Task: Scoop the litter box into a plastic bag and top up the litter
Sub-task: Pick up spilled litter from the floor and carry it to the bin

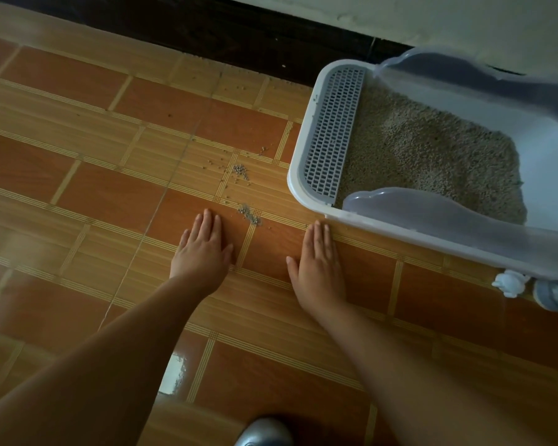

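Lying flat on the tiled floor (94, 194), the left hand (203, 249) and right hand (318, 262) have straight fingers and hold nothing. Spilled litter grains (250, 215) lie just ahead; the litter box (306, 201) sits at the right.

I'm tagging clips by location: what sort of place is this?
Probably a room in a home: a cat litter box on tiled floor by a dark baseboard, with spilled litter grains.

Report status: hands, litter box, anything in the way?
Open: left hand, right hand, flat on floor. Litter box untouched, litter inside. Spilled granules just ahead of left hand.
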Action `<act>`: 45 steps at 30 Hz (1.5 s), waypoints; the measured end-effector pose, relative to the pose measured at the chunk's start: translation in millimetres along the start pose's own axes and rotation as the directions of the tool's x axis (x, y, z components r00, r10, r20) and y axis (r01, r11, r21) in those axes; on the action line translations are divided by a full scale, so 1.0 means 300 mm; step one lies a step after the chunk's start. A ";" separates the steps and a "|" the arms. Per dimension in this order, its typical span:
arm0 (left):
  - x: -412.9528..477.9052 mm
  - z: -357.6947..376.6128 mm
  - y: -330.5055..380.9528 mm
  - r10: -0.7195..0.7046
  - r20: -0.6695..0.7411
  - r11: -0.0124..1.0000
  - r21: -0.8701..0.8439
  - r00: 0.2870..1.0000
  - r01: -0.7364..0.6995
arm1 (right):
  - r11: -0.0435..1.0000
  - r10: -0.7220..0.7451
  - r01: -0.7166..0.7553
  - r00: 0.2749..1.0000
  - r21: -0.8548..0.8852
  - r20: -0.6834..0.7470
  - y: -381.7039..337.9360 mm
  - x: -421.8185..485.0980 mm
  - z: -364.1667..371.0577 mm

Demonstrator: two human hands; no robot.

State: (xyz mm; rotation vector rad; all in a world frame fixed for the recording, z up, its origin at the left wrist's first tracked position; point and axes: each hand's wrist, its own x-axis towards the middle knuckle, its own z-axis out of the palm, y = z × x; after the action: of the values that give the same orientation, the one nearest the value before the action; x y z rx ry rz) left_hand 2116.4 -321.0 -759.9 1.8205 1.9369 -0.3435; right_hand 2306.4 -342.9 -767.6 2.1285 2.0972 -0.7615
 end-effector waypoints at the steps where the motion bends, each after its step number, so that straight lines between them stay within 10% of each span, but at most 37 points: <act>1: 0.000 -0.006 -0.005 0.007 0.018 1.000 0.010 1.000 -0.007 | 1.000 -0.014 0.014 1.000 0.002 0.005 -0.019 0.005 0.002; 7: 0.006 -0.033 -0.022 0.030 0.076 0.998 0.061 0.997 -0.035 | 0.997 -0.077 0.077 0.997 0.025 0.013 -0.078 0.029 -0.006; 19: 0.016 -0.044 -0.026 0.063 0.081 0.995 0.071 0.995 -0.069 | 0.969 0.247 -0.248 0.966 -0.002 -0.083 0.056 -0.018 -0.019; 34: 0.028 0.000 -0.125 0.191 -0.096 0.981 0.050 0.977 -0.187 | 0.999 -0.032 0.030 0.998 0.038 0.050 -0.197 0.060 0.029; 45: 0.293 -0.087 -0.104 0.010 -0.293 0.993 -0.108 0.956 -0.044 | 0.952 -0.288 0.297 0.951 0.076 -0.108 -0.146 0.236 0.005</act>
State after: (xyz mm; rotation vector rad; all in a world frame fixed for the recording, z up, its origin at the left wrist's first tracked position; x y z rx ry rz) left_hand 2079.7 -234.7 -783.9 1.9072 2.0740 0.0497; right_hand 2261.0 -274.8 -782.9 1.9547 2.5145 -0.8102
